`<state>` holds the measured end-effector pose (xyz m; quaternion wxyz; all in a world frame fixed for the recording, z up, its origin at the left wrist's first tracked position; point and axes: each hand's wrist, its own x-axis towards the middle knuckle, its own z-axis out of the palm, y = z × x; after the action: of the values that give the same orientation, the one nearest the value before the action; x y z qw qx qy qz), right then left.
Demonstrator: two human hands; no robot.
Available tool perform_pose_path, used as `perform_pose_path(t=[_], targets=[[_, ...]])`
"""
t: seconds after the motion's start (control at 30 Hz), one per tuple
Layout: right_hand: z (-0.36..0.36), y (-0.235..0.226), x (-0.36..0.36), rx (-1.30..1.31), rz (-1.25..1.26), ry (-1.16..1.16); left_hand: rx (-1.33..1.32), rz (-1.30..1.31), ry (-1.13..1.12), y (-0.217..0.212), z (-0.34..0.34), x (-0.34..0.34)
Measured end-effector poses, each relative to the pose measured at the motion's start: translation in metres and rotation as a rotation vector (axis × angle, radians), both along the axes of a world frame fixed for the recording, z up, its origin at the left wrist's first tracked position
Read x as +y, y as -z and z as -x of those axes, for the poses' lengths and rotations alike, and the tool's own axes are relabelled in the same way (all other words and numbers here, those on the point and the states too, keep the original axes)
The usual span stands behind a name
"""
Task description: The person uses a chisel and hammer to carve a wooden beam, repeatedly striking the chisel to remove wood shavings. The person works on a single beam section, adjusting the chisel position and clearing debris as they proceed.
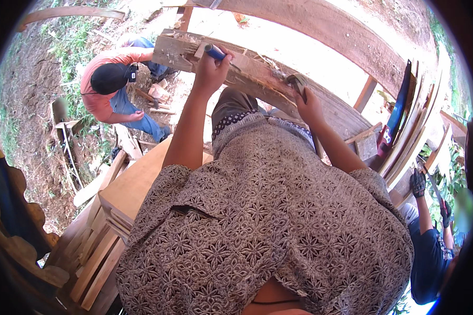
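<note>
My left hand point(211, 73) is closed round the blue handle of a chisel point(215, 51), its butt end pointing up; the blade is hidden. In my right hand point(310, 107) I grip a hammer point(296, 83), its dark head over the wood and most of its handle covered by my fingers. Both hands are above a thick wooden plank point(331, 107) that runs across in front of me. Pale shavings and a reddish-brown rough patch show on the plank between the hammer and the chisel.
A person in an orange shirt point(95, 65) bends at the left, one hand by the plank's end. Stacked boards point(136, 173) stand at lower left. At right, a handsaw point(397, 113) leans by upright planks point(418, 121); beyond, a gloved person point(425, 247) holds a long blade.
</note>
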<state>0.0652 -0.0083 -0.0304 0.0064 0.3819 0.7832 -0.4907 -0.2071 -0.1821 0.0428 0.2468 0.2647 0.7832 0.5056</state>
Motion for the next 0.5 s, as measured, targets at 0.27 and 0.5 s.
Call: perform_pose_path(t=[0.27, 0.5], targets=[[0.001, 0.003, 0.000, 0.018, 0.020, -0.010, 0.123, 0.092, 0.055, -0.002, 0.007, -0.002], [-0.001, 0.000, 0.003, -0.033, 0.028, -0.046, 0.068, 0.066, 0.012, 0.005, 0.002, -0.005]])
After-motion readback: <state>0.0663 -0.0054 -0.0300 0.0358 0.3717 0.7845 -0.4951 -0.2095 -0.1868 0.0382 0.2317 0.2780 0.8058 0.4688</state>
